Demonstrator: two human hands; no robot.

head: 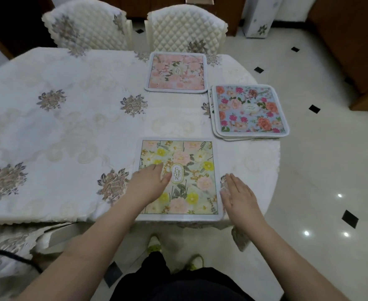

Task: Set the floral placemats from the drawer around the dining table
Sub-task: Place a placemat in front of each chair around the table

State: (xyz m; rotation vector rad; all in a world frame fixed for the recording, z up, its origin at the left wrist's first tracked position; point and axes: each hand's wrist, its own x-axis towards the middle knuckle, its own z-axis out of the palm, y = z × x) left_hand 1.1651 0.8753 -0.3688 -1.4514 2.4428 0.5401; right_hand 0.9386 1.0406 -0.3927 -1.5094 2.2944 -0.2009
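Note:
A yellow and pink floral placemat (191, 157) with a "GARDEN" label lies flat at the near edge of the dining table (70, 127). My left hand (149, 183) rests flat on its left part, fingers spread. My right hand (238, 193) lies open at the mat's right edge, partly on the tablecloth. A pale pink floral placemat (176, 71) lies at the far side in front of a chair. A small stack of placemats (249, 109), blue with bright flowers on top, sits at the table's right end.
Two quilted white chairs (187, 27) (87, 25) stand at the far side. Another quilted seat (11, 242) is at the near left. Glossy tiled floor (322, 170) lies to the right, with wooden furniture (352, 40) behind. My feet show below the table edge.

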